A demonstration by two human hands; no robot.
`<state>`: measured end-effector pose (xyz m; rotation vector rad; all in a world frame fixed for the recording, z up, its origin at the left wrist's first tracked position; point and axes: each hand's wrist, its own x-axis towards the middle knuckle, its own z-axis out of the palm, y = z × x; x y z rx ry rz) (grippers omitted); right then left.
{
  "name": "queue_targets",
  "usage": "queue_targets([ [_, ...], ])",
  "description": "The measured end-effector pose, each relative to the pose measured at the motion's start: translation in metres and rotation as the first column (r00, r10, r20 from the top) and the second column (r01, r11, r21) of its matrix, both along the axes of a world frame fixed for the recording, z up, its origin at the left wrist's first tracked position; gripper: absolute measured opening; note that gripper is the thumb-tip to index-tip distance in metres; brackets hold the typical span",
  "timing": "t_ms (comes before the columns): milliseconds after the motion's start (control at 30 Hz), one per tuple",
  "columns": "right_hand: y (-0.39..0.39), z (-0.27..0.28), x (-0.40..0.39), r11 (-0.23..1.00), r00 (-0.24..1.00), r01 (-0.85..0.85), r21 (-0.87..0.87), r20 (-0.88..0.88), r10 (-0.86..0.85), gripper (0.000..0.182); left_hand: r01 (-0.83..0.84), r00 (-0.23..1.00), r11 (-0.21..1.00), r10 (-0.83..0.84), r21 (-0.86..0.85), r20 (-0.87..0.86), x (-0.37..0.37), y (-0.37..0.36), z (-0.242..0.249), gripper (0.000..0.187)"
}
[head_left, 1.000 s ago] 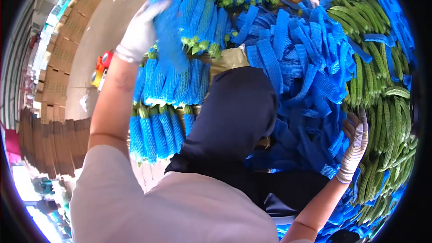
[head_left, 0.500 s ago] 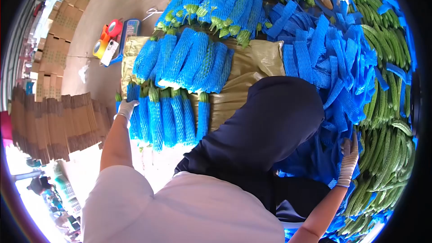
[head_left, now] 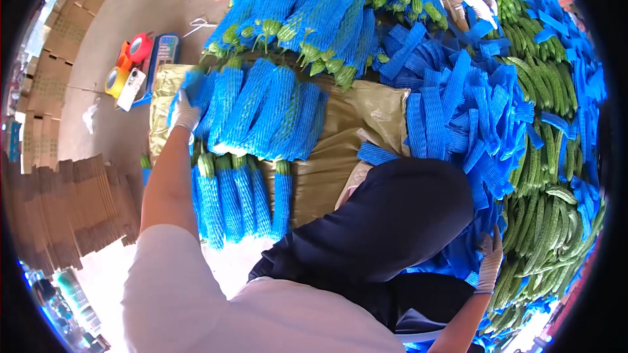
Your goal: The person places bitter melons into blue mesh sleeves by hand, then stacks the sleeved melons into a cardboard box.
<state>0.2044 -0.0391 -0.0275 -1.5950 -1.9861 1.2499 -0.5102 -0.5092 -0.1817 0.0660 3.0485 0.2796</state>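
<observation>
Netted gourd [head_left: 196,88]: wrapped in blue foam net, at the left end of the middle row on the yellow sack [head_left: 347,157].
My left hand [head_left: 183,112]: gloved, closed around that netted gourd.
My right hand [head_left: 489,261]: gloved, resting on the loose blue nets [head_left: 458,111] beside the bare green gourds [head_left: 556,222]; I cannot tell if it grips anything.
Nearby: tape rolls [head_left: 127,59] on the floor.

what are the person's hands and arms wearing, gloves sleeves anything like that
Both hands wear thin, light-coloured knit work gloves that end at the wrist: the left hand and the right hand. The right glove shows a ribbed cuff. Both forearms are bare below short, pale pinkish-white sleeves of a loose top. No watch, bands or markings are visible.
</observation>
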Motion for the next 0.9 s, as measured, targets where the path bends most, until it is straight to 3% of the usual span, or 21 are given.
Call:
queue_targets([
  [67,0.001,0.002,0.002,0.984,0.974,0.103,-0.145,-0.184,-0.130,0.056,0.175,0.917,0.983,-0.140,-0.062,0.374,-0.019,-0.004,-0.046,0.081],
  [100,0.001,0.005,0.003,0.984,0.980,0.111,-0.139,-0.149,-0.132,0.057,0.233,0.914,0.972,-0.217,-0.007,0.342,-0.014,-0.005,-0.065,0.078],
  [133,0.003,0.002,0.007,0.984,0.979,0.120,-0.130,-0.147,-0.139,0.057,0.147,0.908,0.983,-0.091,-0.107,0.408,0.009,0.020,-0.031,0.071],
  [200,0.008,-0.005,0.022,0.983,0.959,0.072,-0.167,-0.261,-0.114,0.058,0.101,0.917,0.994,-0.077,-0.042,0.391,0.019,0.020,-0.027,0.065],
  [267,-0.017,0.027,-0.022,0.999,0.999,0.035,0.006,-0.015,-0.035,0.056,0.102,0.942,0.989,-0.131,0.108,0.310,0.010,0.004,-0.041,0.061],
  [300,-0.026,0.041,-0.042,0.999,0.999,0.037,-0.006,0.025,-0.037,0.053,0.083,0.968,0.981,-0.121,0.175,0.221,0.000,-0.002,-0.050,0.058],
  [333,-0.027,0.045,-0.052,0.999,0.998,0.044,-0.023,0.048,-0.043,0.050,-0.001,0.984,0.933,-0.064,0.360,0.167,0.006,0.012,-0.028,0.054],
  [367,-0.025,0.048,-0.060,0.999,0.995,-0.022,-0.045,0.095,0.026,0.050,0.173,0.985,0.879,-0.141,0.444,-0.104,-0.010,0.011,-0.046,0.051],
  [400,-0.026,0.050,-0.073,0.996,0.985,-0.086,0.010,0.151,0.083,0.044,0.193,0.975,0.891,-0.126,0.411,-0.186,0.003,0.039,-0.010,0.049],
  [433,-0.025,0.042,-0.085,0.995,0.987,-0.099,0.018,0.127,0.096,0.044,0.279,0.954,0.819,-0.179,0.501,-0.239,-0.011,0.049,-0.013,0.047],
  [467,-0.024,0.040,-0.102,0.983,0.962,-0.176,0.060,0.221,0.159,0.043,0.255,0.966,0.663,-0.214,0.704,-0.148,-0.001,0.084,0.018,0.046],
  [500,-0.022,0.035,-0.118,0.947,0.927,-0.288,0.146,0.292,0.237,0.043,0.219,0.962,0.379,-0.238,0.899,-0.134,0.010,0.119,0.033,0.044],
  [567,-0.016,0.018,-0.147,0.857,0.850,-0.458,0.238,0.399,0.343,0.042,0.306,0.889,0.139,-0.395,0.942,-0.231,0.066,0.193,0.112,0.044],
  [633,-0.009,-0.004,-0.179,0.843,0.827,-0.495,0.211,0.412,0.382,0.042,0.500,0.734,0.038,-0.548,0.865,-0.400,0.130,0.252,0.191,0.039],
  [700,-0.007,-0.042,-0.202,0.848,0.809,-0.485,0.216,0.478,0.341,0.046,0.262,0.677,-0.199,-0.659,0.944,-0.327,0.218,0.303,0.269,0.045],
  [733,-0.006,-0.064,-0.210,0.824,0.780,-0.498,0.269,0.555,0.290,0.048,0.224,0.607,-0.266,-0.715,0.938,-0.348,0.251,0.321,0.295,0.049],
  [767,-0.010,-0.070,-0.220,0.830,0.713,-0.523,0.195,0.634,0.300,0.053,0.138,0.531,-0.379,-0.752,0.915,-0.391,0.277,0.336,0.304,0.050],
  [800,-0.013,-0.076,-0.227,0.834,0.639,-0.539,0.122,0.704,0.310,0.058,-0.025,0.509,-0.350,-0.811,0.937,-0.289,0.304,0.349,0.315,0.050],
  [833,-0.014,-0.091,-0.231,0.842,0.615,-0.536,0.064,0.713,0.337,0.061,-0.207,0.439,-0.410,-0.850,0.888,-0.290,0.323,0.365,0.305,0.046],
  [867,-0.012,-0.104,-0.233,0.848,0.591,-0.530,0.003,0.719,0.367,0.065,0.131,0.358,-0.480,-0.793,0.867,-0.493,0.333,0.375,0.288,0.046],
  [900,-0.009,-0.105,-0.233,0.843,0.581,-0.536,-0.052,0.701,0.413,0.070,0.238,0.292,-0.420,-0.829,0.876,-0.477,0.332,0.378,0.278,0.044],
])
